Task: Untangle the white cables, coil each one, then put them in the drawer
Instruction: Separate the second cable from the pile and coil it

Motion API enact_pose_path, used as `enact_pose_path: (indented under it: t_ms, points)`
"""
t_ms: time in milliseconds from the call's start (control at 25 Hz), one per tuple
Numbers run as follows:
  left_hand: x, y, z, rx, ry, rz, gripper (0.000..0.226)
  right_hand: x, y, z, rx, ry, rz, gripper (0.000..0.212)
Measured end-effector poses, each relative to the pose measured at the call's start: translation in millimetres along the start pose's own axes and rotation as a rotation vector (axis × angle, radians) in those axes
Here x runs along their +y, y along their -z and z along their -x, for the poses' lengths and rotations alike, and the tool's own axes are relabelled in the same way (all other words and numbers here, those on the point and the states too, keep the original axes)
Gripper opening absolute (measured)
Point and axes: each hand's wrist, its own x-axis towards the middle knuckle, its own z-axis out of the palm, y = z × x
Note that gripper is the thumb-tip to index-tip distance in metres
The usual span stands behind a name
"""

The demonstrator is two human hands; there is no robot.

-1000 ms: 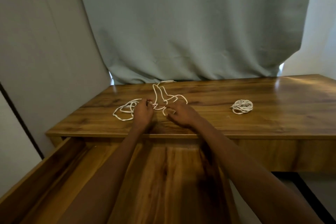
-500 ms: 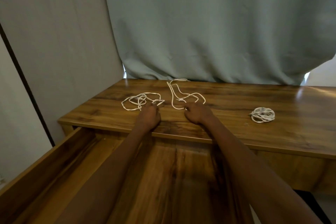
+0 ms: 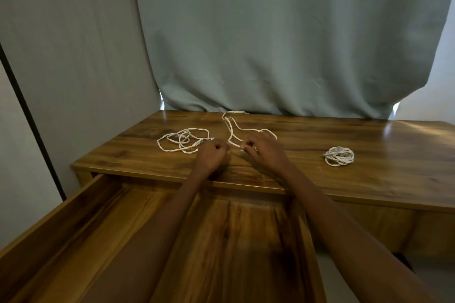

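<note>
A loose white cable [image 3: 183, 140] lies in loops on the wooden desk top, left of my hands. My left hand [image 3: 211, 156] is closed in a fist at its near end and seems to pinch it. A second stretch of white cable [image 3: 232, 128] runs from the desk's back edge toward my right hand [image 3: 263, 151], whose fingertips pinch it. A coiled white cable [image 3: 339, 156] rests by itself at the right. Below the desk top the drawer [image 3: 59, 236] stands pulled out, and my forearms reach over it.
The wooden desk [image 3: 369, 179] stretches to the right edge of view. A grey-green curtain [image 3: 270, 44] hangs behind it, touching the back edge. A pale wall panel [image 3: 61, 56] stands at the left.
My hands have moved closer together near the desk's middle. The looped cable at the left looks slightly more spread. The view has shifted a little.
</note>
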Motion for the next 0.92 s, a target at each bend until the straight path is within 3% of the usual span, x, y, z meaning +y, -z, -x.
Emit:
enact_pose_path:
  t_ms: [160, 360, 440, 640, 760, 840, 920]
  points:
    - [25, 9, 14, -0.140, 0.262, 0.494, 0.030, -24, 7, 17, 0.020, -0.179, -0.356, 0.014]
    - [26, 13, 21, -0.112, 0.175, 0.503, 0.021, -24, 17, 32, 0.046, -0.279, -0.510, 0.020]
    - [24, 19, 26, -0.128, 0.160, 0.582, 0.025, -18, 19, 32, 0.105, -0.241, -0.406, 0.023]
    - [19, 32, 42, -0.199, 0.116, 0.748, 0.028, -27, 15, 6, 0.129, 0.136, 0.103, 0.057]
    - [16, 37, 53, -0.238, 0.072, 0.808, 0.031, -41, 4, -14, 0.098, 0.229, 0.318, 0.049]
    - [13, 46, 59, -0.240, 0.056, 0.852, 0.033, -46, 1, -23, 0.103, 0.256, 0.288, 0.036]
    - [10, 58, 64, -0.238, 0.042, 0.891, 0.036, -53, 5, -32, 0.118, 0.295, 0.204, 0.036]
